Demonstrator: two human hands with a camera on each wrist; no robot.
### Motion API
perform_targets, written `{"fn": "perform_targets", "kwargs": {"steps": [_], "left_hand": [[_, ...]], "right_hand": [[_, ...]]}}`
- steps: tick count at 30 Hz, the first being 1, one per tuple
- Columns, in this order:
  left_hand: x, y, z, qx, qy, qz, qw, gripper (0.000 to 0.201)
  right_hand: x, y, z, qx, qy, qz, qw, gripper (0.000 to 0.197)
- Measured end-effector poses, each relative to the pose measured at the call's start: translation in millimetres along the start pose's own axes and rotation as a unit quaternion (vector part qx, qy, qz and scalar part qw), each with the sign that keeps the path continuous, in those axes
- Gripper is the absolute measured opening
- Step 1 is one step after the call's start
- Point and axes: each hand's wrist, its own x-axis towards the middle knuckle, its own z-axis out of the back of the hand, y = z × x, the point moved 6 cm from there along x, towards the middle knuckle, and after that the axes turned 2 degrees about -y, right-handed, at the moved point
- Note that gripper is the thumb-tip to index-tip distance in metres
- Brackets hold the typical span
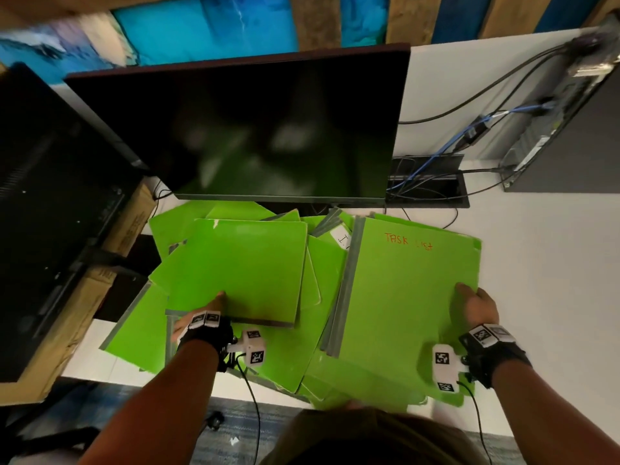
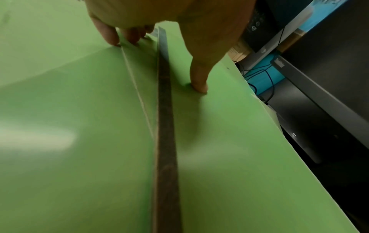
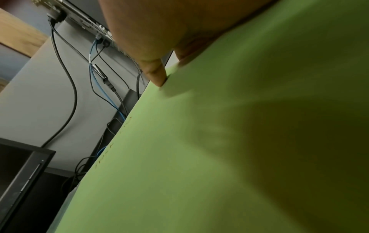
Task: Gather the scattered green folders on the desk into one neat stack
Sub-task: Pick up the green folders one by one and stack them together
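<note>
The green folders [image 1: 335,330] lie fanned over the near part of the white desk [image 1: 536,263], below the monitor [image 1: 235,129]. The left hand [image 1: 201,317] pinches the near edge of a plain folder [image 1: 241,270]; the right hand [image 1: 476,307] grips the labelled folder [image 1: 412,290] by its right edge. They look light, thin, slick and bendy, so edges are best squared from both sides
</note>
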Motion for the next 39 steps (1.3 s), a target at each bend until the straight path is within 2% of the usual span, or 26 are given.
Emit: {"fn": "perform_targets", "kwargs": {"steps": [1,2,3,4,6,7,10,12,14,17,18,21,25,28,32,35,39], "left_hand": [[-9,-4,8,0.039,-0.035,-0.040,0.998,0.105],[-16,-8,14,0.035,-0.035,-0.051,0.997,0.083],[-14,-10,17,0.040,-0.023,-0.063,0.997,0.080],[-10,-10,24,0.025,-0.036,-0.070,0.997,0.089],[-23,-3,45,-0.049,-0.075,-0.017,0.996,0.129],[-35,-6,55,-0.118,-0.094,0.002,0.989,0.128],[-96,-29,79,-0.273,-0.086,-0.012,0.958,0.096],[-89,-42,86,-0.326,-0.083,-0.054,0.940,0.095],[-84,-56,95,-0.351,-0.076,-0.129,0.924,0.098],[-85,-78,108,-0.280,-0.053,-0.243,0.927,0.077],[-86,-86,112,-0.247,-0.044,-0.277,0.928,0.077],[-78,-112,125,-0.099,-0.037,-0.347,0.932,0.090],[-67,-150,125,0.084,-0.016,-0.443,0.892,0.100],[-60,-170,112,0.177,-0.007,-0.474,0.862,0.101],[-61,-196,87,0.218,0.012,-0.495,0.841,0.093],[-70,-217,75,0.242,-0.041,-0.518,0.820,0.083],[-76,-232,61,0.260,-0.069,-0.511,0.816,0.080]], "right_hand": [[-1,1,1,-0.013,-0.002,0.000,1.000,0.046],[-1,3,1,-0.019,-0.002,0.000,1.000,0.046],[-1,4,0,-0.023,-0.001,-0.001,1.000,0.047],[-1,4,0,-0.026,-0.001,-0.004,1.000,0.049],[-3,4,-1,-0.041,-0.002,-0.007,0.999,0.052],[-4,4,-1,-0.044,-0.003,-0.009,0.999,0.052],[-5,3,-1,-0.039,-0.004,-0.014,0.999,0.053],[-6,4,0,-0.036,-0.001,-0.017,0.999,0.053],[-7,6,0,-0.030,0.001,-0.019,0.999,0.053],[-10,5,-1,-0.028,-0.005,-0.020,0.999,0.050],[-11,4,-1,-0.028,-0.006,-0.019,0.999,0.049],[-12,2,-1,-0.020,-0.008,-0.018,1.000,0.048],[-12,0,0,-0.003,-0.009,-0.022,1.000,0.046],[-11,-2,0,0.013,-0.013,-0.027,0.999,0.044],[-9,-2,-1,0.017,-0.018,-0.025,0.999,0.043],[-9,-3,-2,0.024,-0.021,-0.023,0.999,0.041],[-9,-4,-3,0.032,-0.030,-0.023,0.999,0.040]]}}
